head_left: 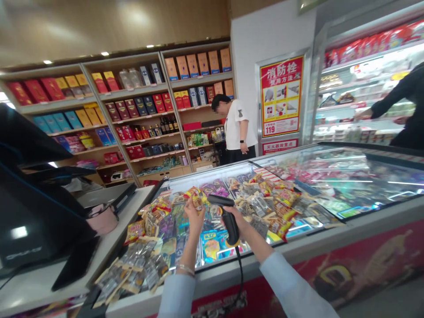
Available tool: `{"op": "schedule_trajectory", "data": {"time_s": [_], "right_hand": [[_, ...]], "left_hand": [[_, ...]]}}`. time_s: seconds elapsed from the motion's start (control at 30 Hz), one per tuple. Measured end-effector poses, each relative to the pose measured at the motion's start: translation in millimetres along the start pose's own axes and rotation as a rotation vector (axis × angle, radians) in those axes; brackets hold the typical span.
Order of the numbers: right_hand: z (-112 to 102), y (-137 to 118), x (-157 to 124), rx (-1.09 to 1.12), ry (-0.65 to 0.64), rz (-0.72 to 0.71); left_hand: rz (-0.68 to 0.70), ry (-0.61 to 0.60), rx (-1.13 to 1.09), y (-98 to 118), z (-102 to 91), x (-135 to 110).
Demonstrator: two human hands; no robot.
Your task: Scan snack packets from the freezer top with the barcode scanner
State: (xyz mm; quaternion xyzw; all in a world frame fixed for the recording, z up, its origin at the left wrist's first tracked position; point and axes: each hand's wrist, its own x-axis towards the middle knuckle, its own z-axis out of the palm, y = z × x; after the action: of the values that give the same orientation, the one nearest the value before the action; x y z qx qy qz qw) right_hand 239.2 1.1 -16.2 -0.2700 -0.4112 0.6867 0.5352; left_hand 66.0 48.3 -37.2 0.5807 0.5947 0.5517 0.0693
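Observation:
My right hand [239, 221] is wrapped round the handle of a black barcode scanner [228, 221], whose head points left and whose cable hangs down. Just left of it, my left hand [194, 215] pinches a small yellow and red snack packet [196, 197], held upright near the scanner head. Both hands are above the glass top of a chest freezer [185, 256]. On the glass to the right is a heap of snack packets [265, 198], some clear and grey, some yellow and red. More clear packets [135, 265] lie in a pile at the front left.
At left, a counter [129, 221] carries a dark monitor [36, 203] and a pink cup [103, 218]. A person in a white shirt [234, 123] stands behind the freezer by shelves of boxes [139, 106]. Another person's dark sleeve [397, 90] reaches toward a lit fridge [351, 97].

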Motion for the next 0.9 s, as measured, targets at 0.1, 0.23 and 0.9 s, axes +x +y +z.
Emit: {"op": "schedule_trajectory", "data": {"time_s": [0.1,0.23,0.9], "right_hand": [[-30.3,-32.2,-19.5,0.011,0.047,-0.057],[-83.9,-69.9,-48.8,0.048,0.165,-0.161],[-214.7,-75.8,-80.4,0.261,0.657,-0.327]], "left_hand": [[0.062,-0.149,-0.049,36.2,29.5,-32.8],[0.250,-0.385,-0.067,77.4,64.5,-81.6],[0.366,-0.418,0.113,77.2,84.2,-108.0]]}}
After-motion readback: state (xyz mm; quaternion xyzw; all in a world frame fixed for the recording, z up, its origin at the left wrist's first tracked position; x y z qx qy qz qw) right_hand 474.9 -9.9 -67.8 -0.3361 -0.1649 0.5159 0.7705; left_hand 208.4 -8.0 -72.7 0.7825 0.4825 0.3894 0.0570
